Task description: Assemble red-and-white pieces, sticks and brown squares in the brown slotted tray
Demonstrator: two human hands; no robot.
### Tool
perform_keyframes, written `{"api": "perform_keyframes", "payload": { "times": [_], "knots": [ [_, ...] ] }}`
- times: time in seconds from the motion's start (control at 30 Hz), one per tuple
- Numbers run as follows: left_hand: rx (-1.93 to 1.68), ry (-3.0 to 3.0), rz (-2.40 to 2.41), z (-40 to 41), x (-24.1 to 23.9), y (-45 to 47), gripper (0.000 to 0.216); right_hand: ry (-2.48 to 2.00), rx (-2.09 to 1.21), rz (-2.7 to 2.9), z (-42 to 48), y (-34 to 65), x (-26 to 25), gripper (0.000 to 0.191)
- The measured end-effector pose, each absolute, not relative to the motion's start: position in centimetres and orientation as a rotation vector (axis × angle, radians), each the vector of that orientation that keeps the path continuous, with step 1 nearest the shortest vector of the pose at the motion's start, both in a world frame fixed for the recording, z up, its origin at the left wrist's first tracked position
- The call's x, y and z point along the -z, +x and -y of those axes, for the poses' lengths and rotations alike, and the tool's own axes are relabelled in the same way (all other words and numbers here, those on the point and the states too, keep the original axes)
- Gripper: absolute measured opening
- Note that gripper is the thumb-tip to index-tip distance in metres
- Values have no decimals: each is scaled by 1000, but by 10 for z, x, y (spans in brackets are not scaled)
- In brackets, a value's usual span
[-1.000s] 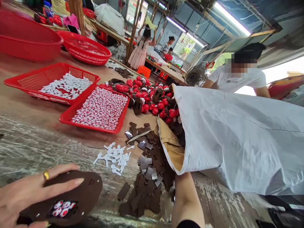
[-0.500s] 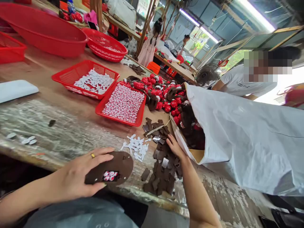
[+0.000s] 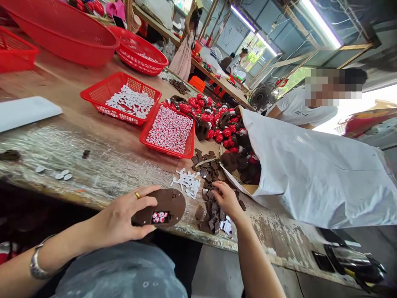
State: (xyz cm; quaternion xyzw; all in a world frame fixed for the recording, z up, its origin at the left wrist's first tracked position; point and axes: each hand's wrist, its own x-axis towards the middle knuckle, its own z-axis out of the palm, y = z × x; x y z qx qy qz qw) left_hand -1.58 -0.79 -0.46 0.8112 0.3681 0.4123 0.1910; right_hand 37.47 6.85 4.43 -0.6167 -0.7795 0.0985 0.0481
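My left hand (image 3: 130,213) grips a dark brown oval plastic base (image 3: 173,202) by its left end, above the table's front edge. In the base's square recess sit several small red-and-white pieces (image 3: 160,217). My right hand (image 3: 228,200) reaches into a heap of flat brown plastic covers (image 3: 209,217), fingers bent and apart, fingertips touching the heap; nothing shows held in them. Between the hands, a little farther back, lies a small pile of white spoon-shaped pieces (image 3: 187,183).
Behind are a red basket of red-and-white pieces (image 3: 170,129) and a red basket of white pieces (image 3: 93,93). A white sack (image 3: 310,165) at right spills red-and-brown figures (image 3: 214,118). Red basins (image 3: 71,37) stand far left. A co-worker (image 3: 313,107) is across the table.
My right hand has drawn back slightly towards me over the covers, and the heap has shifted, with shiny ones now at its front. My view has turned a little; the left hand still holds the base.
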Motion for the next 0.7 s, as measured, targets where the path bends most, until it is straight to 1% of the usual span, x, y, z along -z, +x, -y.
{"api": "perform_keyframes", "payload": {
  "times": [0.17, 0.3, 0.47, 0.6, 0.7],
  "knots": [
    [-1129, 2182, -1140, 10, 18, -19, 38, -2137, -318, 2390, -69, 355, -39, 16],
    [-1147, 2185, -1139, 13, 14, -15, 36, -2280, -291, 2330, -78, 346, -20, 24],
    [-1133, 2283, -1060, 15, 4, -3, 37, -2246, -331, 2298, -81, 341, -10, 13],
    [-1101, 2228, -1072, 14, -1, -4, 31, -2162, -347, 2215, -79, 343, -13, 15],
    [-1094, 2208, -1108, 14, 2, -10, 32, -2060, -370, 2165, -76, 342, -16, 16]
  ]
}}
